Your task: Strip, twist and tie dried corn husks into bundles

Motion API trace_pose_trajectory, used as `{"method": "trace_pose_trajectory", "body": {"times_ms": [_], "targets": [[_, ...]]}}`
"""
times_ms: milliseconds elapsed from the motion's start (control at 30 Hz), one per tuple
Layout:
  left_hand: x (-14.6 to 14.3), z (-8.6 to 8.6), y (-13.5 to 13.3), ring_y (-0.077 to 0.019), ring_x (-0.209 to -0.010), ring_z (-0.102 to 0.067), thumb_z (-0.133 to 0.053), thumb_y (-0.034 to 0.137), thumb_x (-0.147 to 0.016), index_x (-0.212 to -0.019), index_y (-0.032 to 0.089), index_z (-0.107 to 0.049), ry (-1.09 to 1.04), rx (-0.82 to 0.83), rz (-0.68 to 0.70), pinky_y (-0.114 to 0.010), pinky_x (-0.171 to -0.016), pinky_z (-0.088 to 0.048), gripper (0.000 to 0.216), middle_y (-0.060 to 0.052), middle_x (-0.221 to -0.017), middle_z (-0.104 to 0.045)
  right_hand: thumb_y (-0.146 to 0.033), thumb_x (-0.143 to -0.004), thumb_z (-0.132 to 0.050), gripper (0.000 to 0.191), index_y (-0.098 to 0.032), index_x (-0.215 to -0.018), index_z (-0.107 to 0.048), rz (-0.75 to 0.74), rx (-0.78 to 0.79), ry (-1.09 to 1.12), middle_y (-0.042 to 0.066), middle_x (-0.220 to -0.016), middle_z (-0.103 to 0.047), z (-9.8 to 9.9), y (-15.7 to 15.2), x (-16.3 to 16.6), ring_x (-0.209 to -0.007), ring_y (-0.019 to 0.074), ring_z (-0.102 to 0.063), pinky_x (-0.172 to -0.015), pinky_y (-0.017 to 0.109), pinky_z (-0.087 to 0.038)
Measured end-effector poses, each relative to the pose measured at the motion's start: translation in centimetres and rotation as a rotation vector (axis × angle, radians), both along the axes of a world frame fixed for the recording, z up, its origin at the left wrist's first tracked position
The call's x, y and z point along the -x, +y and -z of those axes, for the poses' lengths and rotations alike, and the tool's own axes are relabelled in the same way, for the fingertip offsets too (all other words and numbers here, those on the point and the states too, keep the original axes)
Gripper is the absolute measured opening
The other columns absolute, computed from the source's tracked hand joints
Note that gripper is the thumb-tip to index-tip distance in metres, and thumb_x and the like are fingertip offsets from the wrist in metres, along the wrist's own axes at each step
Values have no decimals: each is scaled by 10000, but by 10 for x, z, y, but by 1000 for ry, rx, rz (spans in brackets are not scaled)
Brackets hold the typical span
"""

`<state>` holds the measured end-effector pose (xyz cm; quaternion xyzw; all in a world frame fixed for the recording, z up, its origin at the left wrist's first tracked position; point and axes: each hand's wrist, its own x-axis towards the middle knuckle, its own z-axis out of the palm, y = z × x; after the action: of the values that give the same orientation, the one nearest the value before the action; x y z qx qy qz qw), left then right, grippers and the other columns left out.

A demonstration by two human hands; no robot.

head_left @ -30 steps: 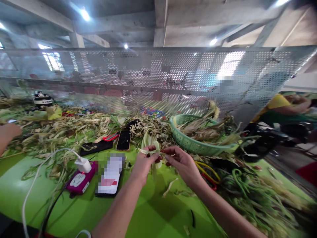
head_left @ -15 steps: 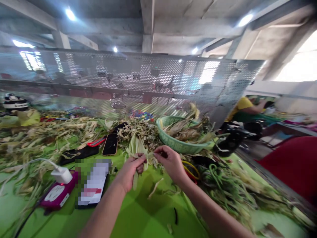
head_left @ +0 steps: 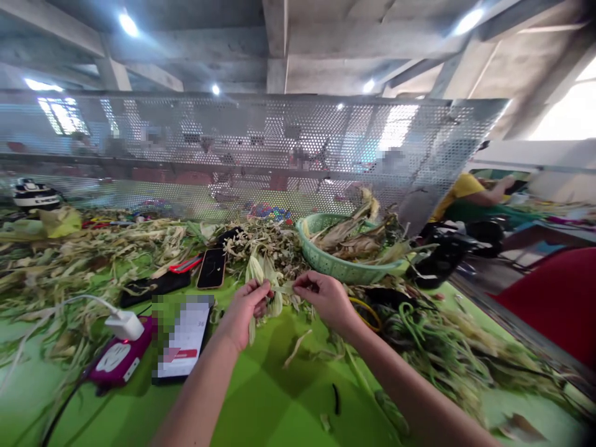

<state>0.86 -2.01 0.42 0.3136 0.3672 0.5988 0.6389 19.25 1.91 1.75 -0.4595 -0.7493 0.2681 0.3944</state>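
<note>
My left hand (head_left: pixel 251 305) is closed on a bunch of pale green corn husk (head_left: pixel 255 270), whose wide leaves stick up above the fingers and hang below them. Between the two hands runs a thin husk strip (head_left: pixel 282 289), pulled fairly straight. My right hand (head_left: pixel 325 299) pinches the far end of that strip between thumb and forefinger. Both hands are held above the green tabletop (head_left: pixel 270 385). Fingers hide where the strip meets the bunch.
Behind my right hand stands a green basket (head_left: pixel 347 267) of dry husks. Phones (head_left: pixel 212 268), a purple power bank (head_left: pixel 121 360) and a husk heap (head_left: pixel 107 248) lie leftward. Green fibres (head_left: pixel 423 335) cover the right. A perforated metal screen (head_left: pixel 233 149) closes the back. A person (head_left: pixel 465 192) sits beyond.
The view has shifted slightly. My hands stay close together with the husk strip between them, and the bunch in my left hand has turned a little.
</note>
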Motion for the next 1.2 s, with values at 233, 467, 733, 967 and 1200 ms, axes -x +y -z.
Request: {"method": "trace_pose_trajectory", "body": {"times_ms": [233,467,733,967,1200], "targets": [[-7,11,-1,-49,-531,-388,-729,414,-701,-839,134,-644,223,-52,83,-188,-505,-263,323,21,-663,-568,-455,-774,-642,317,-149,-844,-692,-187,350,316,10,-740,-638,-1,-7,9,-638,138,-530,-586,242,-383],[-10,15,-2,-80,-566,-381,-615,512,-777,-804,148,-628,356,-86,146,-218,-529,-257,365,15,-656,-543,-448,-686,-710,305,-162,-702,-603,-111,372,480,-26,-604,-521,-3,-12,14,-529,95,-390,-501,230,-288],[-8,16,0,-102,-607,-431,-606,507,-783,-803,161,-612,402,-130,155,-229,-578,-310,347,23,-665,-522,-480,-715,-663,341,-171,-643,-538,-18,242,366,-46,-560,-444,0,-6,10,-507,94,-341,-488,237,-259],[-9,4,-5,-180,-837,-553,-675,418,-738,-963,162,-658,471,-227,237,-267,-776,-392,341,-30,-857,-651,-414,-773,-657,234,-184,-810,-647,-43,-8,149,-5,-698,-537,-11,-10,5,-615,132,-453,-556,244,-346],[-14,14,-1,-191,-775,-566,-703,346,-706,-927,154,-676,571,-250,268,-284,-743,-415,294,-44,-818,-668,-304,-751,-677,144,-184,-690,-627,-146,-52,29,10,-753,-535,-9,-17,13,-670,141,-477,-597,250,-367]]}}
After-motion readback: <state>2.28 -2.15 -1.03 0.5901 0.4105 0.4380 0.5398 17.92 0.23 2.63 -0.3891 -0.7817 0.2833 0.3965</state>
